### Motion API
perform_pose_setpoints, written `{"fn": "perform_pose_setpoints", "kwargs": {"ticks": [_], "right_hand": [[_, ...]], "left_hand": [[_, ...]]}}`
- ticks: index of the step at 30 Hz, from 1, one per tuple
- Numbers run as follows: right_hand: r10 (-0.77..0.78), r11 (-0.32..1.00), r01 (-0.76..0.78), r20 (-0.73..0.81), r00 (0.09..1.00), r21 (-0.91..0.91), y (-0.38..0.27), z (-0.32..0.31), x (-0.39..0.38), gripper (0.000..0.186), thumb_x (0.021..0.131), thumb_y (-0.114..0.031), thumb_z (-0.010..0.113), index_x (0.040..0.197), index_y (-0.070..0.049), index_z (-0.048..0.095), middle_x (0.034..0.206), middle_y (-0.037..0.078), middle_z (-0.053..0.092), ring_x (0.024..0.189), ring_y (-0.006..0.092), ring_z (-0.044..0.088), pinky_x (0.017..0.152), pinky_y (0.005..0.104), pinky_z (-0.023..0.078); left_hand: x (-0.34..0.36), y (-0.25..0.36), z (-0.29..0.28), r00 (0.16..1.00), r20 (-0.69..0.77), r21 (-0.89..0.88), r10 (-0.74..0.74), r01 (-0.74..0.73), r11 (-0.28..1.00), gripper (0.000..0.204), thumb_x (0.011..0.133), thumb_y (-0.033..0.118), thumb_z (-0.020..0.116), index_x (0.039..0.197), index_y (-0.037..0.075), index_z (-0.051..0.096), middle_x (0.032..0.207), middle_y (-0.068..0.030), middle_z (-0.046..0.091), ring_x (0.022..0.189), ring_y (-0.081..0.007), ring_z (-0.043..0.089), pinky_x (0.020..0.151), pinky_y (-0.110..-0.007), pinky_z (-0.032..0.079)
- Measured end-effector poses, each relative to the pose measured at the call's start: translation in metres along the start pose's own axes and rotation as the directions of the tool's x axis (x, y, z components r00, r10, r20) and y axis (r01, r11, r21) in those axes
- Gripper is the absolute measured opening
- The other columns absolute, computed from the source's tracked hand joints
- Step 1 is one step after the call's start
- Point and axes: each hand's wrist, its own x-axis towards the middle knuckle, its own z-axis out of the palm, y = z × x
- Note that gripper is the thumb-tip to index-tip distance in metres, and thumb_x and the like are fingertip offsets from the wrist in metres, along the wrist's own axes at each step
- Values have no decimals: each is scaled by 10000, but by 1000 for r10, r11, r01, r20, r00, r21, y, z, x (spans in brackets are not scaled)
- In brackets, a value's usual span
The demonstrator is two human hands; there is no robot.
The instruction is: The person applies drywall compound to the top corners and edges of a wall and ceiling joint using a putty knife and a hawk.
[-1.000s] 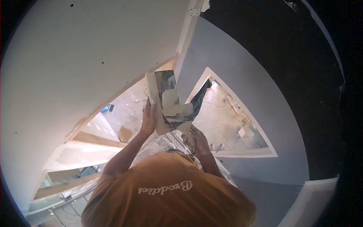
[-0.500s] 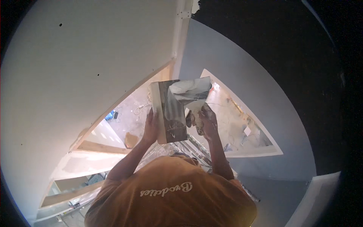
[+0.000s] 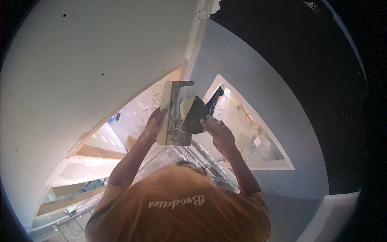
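My left hand (image 3: pixel 152 124) grips the cream back strip of a wide spatula (image 3: pixel 164 121), its fingers behind it. The spatula's grey metal blade is smeared with white compound (image 3: pixel 186 106). My right hand (image 3: pixel 221 136) closes its fingers on a smaller putty knife (image 3: pixel 196 117), whose dark, fan-shaped blade overlaps the right side of the wide blade. Whether the two blades touch, I cannot tell. A dark narrow piece (image 3: pixel 215 100) sticks out beyond the putty knife, perhaps its handle.
A pale board wall with screw holes (image 3: pixel 100 48) rises on the left, a blue-grey wall (image 3: pixel 258 72) on the right, meeting at a corner joint (image 3: pixel 194 40). Both have triangular-looking openings onto a littered floor (image 3: pixel 246 133) far below. Metal rails (image 3: pixel 215 163) run beneath my arms.
The putty knife has turned, from a pale smeared face across the spatula's top to a dark face lower down. My right hand has shifted its grip; the spatula has moved slightly left.
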Motion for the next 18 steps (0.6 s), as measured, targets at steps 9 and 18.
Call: {"fn": "perform_pose_setpoints", "kwargs": {"ticks": [9, 18], "right_hand": [[252, 927, -123, -346, 904, 355, 22, -23, -23, 359, 955, -12, 531, 1309, -67, 537, 1243, 134, 588, 1108, 256, 622, 922, 347, 520], [318, -545, -371, 595, 739, 752, -31, 12, -45, 443, 969, -153, 605, 1360, 20, 486, 1083, 95, 652, 832, 163, 664, 634, 283, 584]], "left_hand": [[3, 3, -4, 1000, 16, -145, -19, 21, 989, 455, 1026, 304, 544, 1363, 6, 480, 1109, -109, 643, 961, -228, 682, 824, -367, 599], [23, -29, -3, 946, -134, 169, 295, -272, 947, 533, 1047, 276, 519, 1505, 61, 351, 1340, -121, 544, 1190, -206, 553, 1004, -355, 482]]}}
